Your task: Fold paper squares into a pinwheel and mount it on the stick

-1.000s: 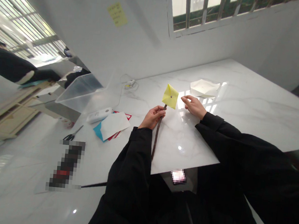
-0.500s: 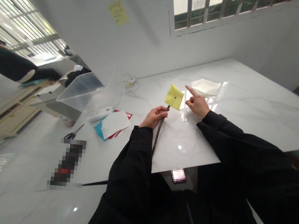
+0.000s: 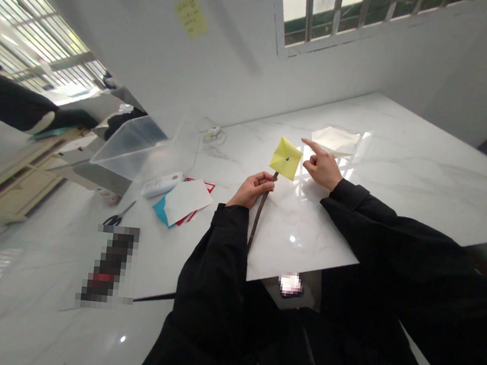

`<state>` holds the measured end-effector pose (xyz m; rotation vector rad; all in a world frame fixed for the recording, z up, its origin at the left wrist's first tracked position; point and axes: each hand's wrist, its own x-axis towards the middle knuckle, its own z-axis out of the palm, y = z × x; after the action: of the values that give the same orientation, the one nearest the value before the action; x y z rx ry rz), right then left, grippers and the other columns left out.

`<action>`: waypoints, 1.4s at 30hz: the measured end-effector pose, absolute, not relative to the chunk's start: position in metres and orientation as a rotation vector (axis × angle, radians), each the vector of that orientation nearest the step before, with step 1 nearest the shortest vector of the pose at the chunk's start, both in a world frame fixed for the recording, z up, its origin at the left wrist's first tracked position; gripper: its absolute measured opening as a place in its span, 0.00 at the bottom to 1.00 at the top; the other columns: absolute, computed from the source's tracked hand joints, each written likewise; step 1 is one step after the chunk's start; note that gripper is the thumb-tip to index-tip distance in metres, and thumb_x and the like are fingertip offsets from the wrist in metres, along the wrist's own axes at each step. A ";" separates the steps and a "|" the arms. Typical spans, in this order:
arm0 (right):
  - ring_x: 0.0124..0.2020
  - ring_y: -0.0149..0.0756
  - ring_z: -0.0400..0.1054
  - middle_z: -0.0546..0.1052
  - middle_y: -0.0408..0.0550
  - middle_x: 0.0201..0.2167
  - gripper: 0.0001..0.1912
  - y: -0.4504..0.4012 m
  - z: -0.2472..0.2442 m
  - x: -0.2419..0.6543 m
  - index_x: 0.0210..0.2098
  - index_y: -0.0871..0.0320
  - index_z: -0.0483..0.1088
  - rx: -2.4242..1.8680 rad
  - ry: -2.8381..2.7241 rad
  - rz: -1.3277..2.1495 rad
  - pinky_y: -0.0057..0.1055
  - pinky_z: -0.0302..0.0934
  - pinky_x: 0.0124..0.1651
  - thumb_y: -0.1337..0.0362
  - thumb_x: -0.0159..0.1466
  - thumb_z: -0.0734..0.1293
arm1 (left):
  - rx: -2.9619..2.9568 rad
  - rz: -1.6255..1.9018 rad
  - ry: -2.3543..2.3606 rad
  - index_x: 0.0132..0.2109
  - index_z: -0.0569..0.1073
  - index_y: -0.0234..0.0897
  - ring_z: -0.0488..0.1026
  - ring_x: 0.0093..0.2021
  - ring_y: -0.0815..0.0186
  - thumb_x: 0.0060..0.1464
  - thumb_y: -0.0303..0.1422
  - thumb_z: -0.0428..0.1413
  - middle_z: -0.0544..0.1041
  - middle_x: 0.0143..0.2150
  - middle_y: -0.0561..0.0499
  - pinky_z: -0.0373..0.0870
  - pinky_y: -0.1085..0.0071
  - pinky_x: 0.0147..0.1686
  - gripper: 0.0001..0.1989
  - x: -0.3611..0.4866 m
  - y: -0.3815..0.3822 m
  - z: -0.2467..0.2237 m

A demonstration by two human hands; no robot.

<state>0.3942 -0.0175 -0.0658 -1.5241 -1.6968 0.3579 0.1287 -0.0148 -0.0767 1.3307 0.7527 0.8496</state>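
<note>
A yellow paper pinwheel [image 3: 285,167], folded nearly square with a small dark pin at its centre, stands at the top of a thin brown stick [image 3: 258,218]. My left hand [image 3: 254,189] pinches that stick just below the paper, between thumb and fingers. To the right of the pinwheel, apart from it, is my right hand [image 3: 323,167]. Its index finger is stretched toward the paper's edge while the other fingers are curled, and nothing shows in its grasp. The stick's lower end runs down beside my left sleeve.
Left of my arms lie white, blue and red sheets [image 3: 187,201], a white power strip [image 3: 162,184] and scissors [image 3: 117,216]. A clear plastic bin [image 3: 130,146] stands behind them. Pale paper [image 3: 334,141] lies beyond my right hand. A person in dark clothes [image 3: 14,103] is at the far left.
The pinwheel's paper has shifted very slightly to the right and turned a little. Both hands keep nearly the same position and shape.
</note>
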 end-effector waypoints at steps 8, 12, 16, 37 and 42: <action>0.26 0.35 0.62 0.75 0.46 0.22 0.14 -0.014 -0.071 0.397 0.32 0.57 0.85 -1.693 -1.844 0.402 0.32 0.53 0.35 0.67 0.61 0.65 | 1.296 0.906 0.787 0.41 0.78 0.34 0.68 0.30 0.71 0.44 0.42 0.74 0.74 0.29 0.54 0.62 0.73 0.33 0.22 0.129 -0.017 -0.075; 0.27 0.35 0.63 0.77 0.47 0.24 0.14 -0.015 -0.070 0.395 0.34 0.56 0.85 -1.701 -1.840 0.396 0.32 0.53 0.36 0.67 0.62 0.65 | 1.294 0.904 0.795 0.41 0.78 0.34 0.68 0.30 0.72 0.44 0.41 0.74 0.73 0.28 0.54 0.62 0.73 0.33 0.22 0.130 -0.017 -0.075; 0.29 0.37 0.65 0.78 0.48 0.26 0.13 -0.015 -0.070 0.395 0.35 0.56 0.85 -1.702 -1.846 0.390 0.32 0.54 0.37 0.66 0.62 0.66 | 1.292 0.919 0.800 0.41 0.78 0.34 0.67 0.29 0.72 0.44 0.41 0.74 0.73 0.28 0.54 0.62 0.73 0.33 0.21 0.130 -0.017 -0.075; 0.25 0.33 0.62 0.76 0.45 0.23 0.15 -0.016 -0.068 0.395 0.32 0.59 0.84 -1.594 -1.916 0.561 0.30 0.53 0.34 0.67 0.59 0.64 | 1.279 0.924 0.815 0.40 0.77 0.34 0.67 0.30 0.71 0.42 0.42 0.74 0.73 0.29 0.54 0.62 0.72 0.34 0.23 0.130 -0.018 -0.072; 0.25 0.34 0.62 0.75 0.43 0.23 0.20 -0.018 -0.067 0.394 0.46 0.59 0.83 -1.609 -1.799 0.486 0.30 0.54 0.36 0.68 0.58 0.64 | 1.280 0.918 0.821 0.41 0.77 0.34 0.67 0.29 0.72 0.42 0.42 0.74 0.73 0.28 0.54 0.62 0.73 0.33 0.23 0.130 -0.018 -0.071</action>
<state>0.3939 -0.0177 -0.0670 -1.6089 -1.7990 0.4859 0.1297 -0.0181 -0.0714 1.2798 0.8209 0.9180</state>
